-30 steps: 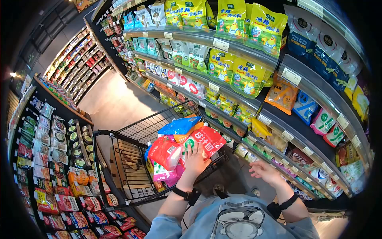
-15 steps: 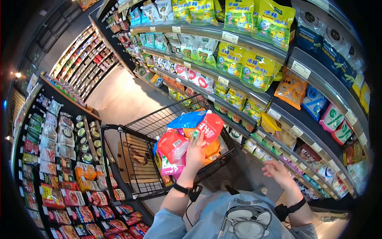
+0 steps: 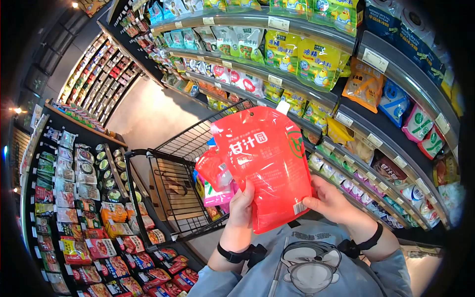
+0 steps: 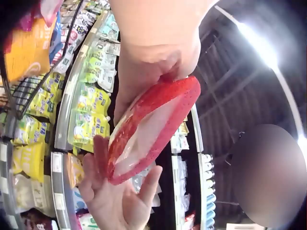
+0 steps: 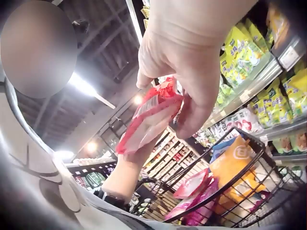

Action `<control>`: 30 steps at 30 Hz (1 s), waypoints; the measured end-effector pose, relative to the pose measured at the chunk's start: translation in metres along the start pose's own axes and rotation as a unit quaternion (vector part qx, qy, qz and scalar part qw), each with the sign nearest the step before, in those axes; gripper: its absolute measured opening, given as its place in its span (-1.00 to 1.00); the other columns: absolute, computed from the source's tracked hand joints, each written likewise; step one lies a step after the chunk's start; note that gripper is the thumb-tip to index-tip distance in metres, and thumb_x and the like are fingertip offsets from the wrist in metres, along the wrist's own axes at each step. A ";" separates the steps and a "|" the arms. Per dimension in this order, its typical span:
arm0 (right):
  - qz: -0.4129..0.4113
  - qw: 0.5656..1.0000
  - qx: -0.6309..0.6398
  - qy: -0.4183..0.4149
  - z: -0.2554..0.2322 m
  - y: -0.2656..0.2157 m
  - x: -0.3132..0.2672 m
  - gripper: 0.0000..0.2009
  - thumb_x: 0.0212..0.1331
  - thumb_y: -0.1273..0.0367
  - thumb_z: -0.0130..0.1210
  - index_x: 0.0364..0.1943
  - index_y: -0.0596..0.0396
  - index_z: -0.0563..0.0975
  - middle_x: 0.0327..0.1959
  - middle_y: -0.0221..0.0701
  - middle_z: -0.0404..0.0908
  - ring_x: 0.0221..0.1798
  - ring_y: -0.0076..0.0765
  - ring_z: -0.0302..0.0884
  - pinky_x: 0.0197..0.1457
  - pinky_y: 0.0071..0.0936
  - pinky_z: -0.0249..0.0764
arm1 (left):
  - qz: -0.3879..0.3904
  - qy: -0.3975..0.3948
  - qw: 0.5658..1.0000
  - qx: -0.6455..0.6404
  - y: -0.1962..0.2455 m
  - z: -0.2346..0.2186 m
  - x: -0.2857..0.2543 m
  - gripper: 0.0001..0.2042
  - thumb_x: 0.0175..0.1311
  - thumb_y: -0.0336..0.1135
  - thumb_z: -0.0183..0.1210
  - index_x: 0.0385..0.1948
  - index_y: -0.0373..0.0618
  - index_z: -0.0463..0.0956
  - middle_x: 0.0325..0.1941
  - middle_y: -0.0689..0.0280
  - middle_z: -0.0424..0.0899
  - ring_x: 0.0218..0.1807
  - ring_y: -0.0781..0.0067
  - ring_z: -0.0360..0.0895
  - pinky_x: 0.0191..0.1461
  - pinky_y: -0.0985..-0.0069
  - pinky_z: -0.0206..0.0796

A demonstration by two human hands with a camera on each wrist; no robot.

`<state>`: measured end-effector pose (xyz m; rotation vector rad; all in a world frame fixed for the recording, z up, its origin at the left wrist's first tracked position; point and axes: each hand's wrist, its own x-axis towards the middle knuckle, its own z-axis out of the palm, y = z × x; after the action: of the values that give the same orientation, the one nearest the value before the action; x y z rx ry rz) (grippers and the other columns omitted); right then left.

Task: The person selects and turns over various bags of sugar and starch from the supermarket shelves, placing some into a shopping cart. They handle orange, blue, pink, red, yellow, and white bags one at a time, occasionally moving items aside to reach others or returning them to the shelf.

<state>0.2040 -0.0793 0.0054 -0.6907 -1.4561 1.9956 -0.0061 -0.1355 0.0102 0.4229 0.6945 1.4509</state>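
Note:
A large red bag [image 3: 269,168] with white lettering and a barcode is held up in front of the chest, above the cart. My left hand [image 3: 241,210] grips its lower left edge, thumb on the printed face and fingers hidden behind. At the lower right edge, my right hand [image 3: 329,198] holds it with the thumb by the barcode and the fingers behind. A clear panel showing white contents is visible on the bag [image 4: 151,134] in the left wrist view. Below it in the cart lie a smaller-looking red bag [image 3: 210,168] and a pink bag [image 3: 217,195].
The black wire cart [image 3: 173,198] stands ahead and left, with an orange bag [image 5: 235,167] among its contents. Shelves of yellow seasoning bags [image 3: 319,62] run along the right. A low display of packaged foods [image 3: 99,247] borders the left; the aisle floor [image 3: 143,111] stretches ahead.
The left hand, earlier on the bags in the cart, has lifted the red bag out toward the chest. The right hand, earlier free beside the cart, has come onto the bag's right edge.

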 end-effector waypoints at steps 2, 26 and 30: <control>0.009 1.000 0.012 -0.001 -0.001 -0.001 -0.001 -0.51 0.22 0.33 0.08 0.16 0.25 0.20 0.07 -0.36 0.38 0.08 -0.54 0.35 0.12 -0.51 0.36 | -0.002 -0.019 1.000 -0.004 0.002 0.006 0.000 -0.49 0.38 -0.10 -0.15 0.23 -0.27 0.07 0.22 0.10 0.35 0.21 0.20 0.36 0.24 0.24 0.24; 0.016 0.999 0.028 0.006 -0.007 0.006 -0.006 -0.54 0.25 0.32 0.05 0.16 0.24 0.23 0.08 -0.37 0.39 0.12 -0.56 0.32 0.19 -0.53 0.27 | -0.002 0.009 1.000 -0.005 -0.009 0.008 0.005 -0.49 0.36 -0.08 -0.11 0.23 -0.21 0.08 0.20 0.10 0.36 0.19 0.19 0.39 0.21 0.23 0.29; 0.016 0.999 -0.002 0.034 -0.010 0.010 -0.007 -0.54 0.26 0.35 0.02 0.20 0.19 0.21 0.07 -0.30 0.40 0.08 -0.48 0.38 0.14 -0.50 0.33 | 0.010 0.030 0.999 0.033 -0.006 0.004 0.006 -0.52 0.38 -0.13 -0.11 0.22 -0.21 0.11 0.18 0.12 0.38 0.17 0.23 0.40 0.21 0.25 0.28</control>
<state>0.2146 -0.0795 -0.0064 -0.7812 -1.4169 1.9743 0.0013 -0.1294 0.0084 0.4402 0.7887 1.4677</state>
